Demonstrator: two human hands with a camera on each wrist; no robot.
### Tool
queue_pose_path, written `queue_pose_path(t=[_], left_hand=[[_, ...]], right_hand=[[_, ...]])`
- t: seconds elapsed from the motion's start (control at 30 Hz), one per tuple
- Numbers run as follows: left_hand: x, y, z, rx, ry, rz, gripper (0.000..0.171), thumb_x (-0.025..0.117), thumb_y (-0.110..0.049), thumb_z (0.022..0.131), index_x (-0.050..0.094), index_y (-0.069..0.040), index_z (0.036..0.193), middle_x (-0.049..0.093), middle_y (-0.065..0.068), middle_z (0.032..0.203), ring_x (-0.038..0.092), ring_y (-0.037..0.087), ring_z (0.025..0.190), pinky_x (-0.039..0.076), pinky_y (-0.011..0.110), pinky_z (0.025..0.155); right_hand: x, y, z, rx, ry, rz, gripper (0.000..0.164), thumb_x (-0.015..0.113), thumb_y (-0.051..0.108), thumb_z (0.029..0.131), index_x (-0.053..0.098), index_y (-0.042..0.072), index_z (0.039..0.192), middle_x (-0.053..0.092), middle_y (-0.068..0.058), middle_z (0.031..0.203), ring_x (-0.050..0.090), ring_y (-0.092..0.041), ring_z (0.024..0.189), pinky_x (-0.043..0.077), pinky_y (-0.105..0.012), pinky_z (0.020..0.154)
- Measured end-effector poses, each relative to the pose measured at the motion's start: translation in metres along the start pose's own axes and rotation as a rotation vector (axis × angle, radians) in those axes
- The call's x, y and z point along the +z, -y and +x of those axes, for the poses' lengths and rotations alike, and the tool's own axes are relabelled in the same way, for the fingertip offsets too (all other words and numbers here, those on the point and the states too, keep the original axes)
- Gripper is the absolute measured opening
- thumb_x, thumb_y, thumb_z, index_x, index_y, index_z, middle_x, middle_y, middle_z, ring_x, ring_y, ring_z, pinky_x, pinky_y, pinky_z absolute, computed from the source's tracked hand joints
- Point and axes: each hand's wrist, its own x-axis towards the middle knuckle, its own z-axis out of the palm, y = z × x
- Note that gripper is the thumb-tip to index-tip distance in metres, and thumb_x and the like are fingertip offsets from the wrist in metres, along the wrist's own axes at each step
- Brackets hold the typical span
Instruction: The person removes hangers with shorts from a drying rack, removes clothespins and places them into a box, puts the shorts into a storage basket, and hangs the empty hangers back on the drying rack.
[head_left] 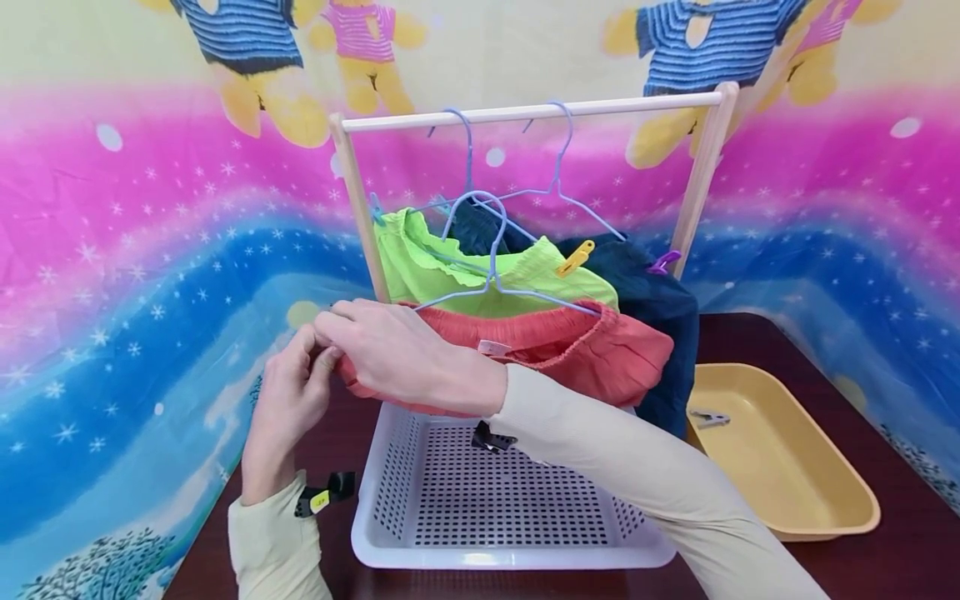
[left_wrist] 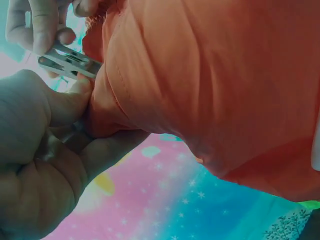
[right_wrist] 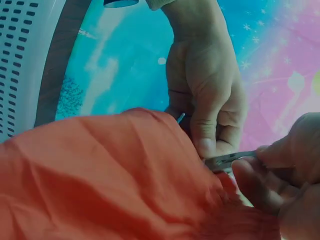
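Coral-red shorts (head_left: 618,358) with an elastic waistband hang on a lavender wire hanger (head_left: 493,271) in front of the rack. My left hand (head_left: 281,400) pinches the fabric at the left end of the waistband, thumb against the cloth. My right hand (head_left: 408,354) reaches across from the right and pinches a grey clothespin (right_wrist: 227,161) by its handles. In the left wrist view the tip of the clothespin (left_wrist: 70,61) meets the waistband edge, close above the left thumb. The head view hides the clothespin behind the hands.
Behind, a wooden rack (head_left: 600,108) carries lime-green shorts (head_left: 442,275) and a dark navy garment (head_left: 660,317) on hangers, with yellow (head_left: 576,258) and purple (head_left: 663,262) clothespins. A perforated white basket (head_left: 510,558) stands below; a yellow tray (head_left: 787,450) holding one clothespin (head_left: 708,418) sits right.
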Motion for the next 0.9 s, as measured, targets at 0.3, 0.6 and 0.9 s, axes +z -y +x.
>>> queue_pose_path(t=[0.3, 0.6, 0.9], left_hand=[[0.000, 0.000, 0.001, -0.081, 0.033, 0.049, 0.007, 0.051, -0.009, 0.101, 0.055, -0.004, 0.099, 0.052, 0.007, 0.077, 0.046, 0.015, 0.065, 0.035, 0.023, 0.061], [0.000, 0.001, 0.002, -0.042, 0.014, 0.035, 0.008, 0.052, -0.007, 0.100, 0.052, -0.002, 0.094, 0.046, 0.005, 0.072, 0.039, 0.011, 0.063, 0.030, 0.020, 0.059], [-0.001, 0.006, 0.000, -0.089, 0.022, 0.028, 0.010, 0.049, -0.009, 0.102, 0.056, -0.001, 0.103, 0.046, 0.006, 0.071, 0.039, 0.013, 0.066, 0.031, 0.024, 0.063]], right_hand=[[-0.031, 0.014, -0.008, -0.111, -0.101, -0.016, 0.016, 0.051, 0.005, 0.087, 0.060, 0.013, 0.098, 0.059, 0.003, 0.092, 0.054, -0.009, 0.085, 0.045, -0.018, 0.067], [-0.051, 0.018, -0.023, -0.142, -0.211, -0.070, 0.009, 0.053, 0.013, 0.093, 0.061, 0.010, 0.097, 0.060, 0.000, 0.097, 0.060, -0.008, 0.088, 0.053, -0.019, 0.069], [-0.067, 0.009, -0.040, -0.158, -0.228, -0.009, 0.010, 0.056, 0.015, 0.100, 0.061, 0.007, 0.102, 0.065, -0.004, 0.109, 0.068, -0.011, 0.093, 0.056, -0.020, 0.077]])
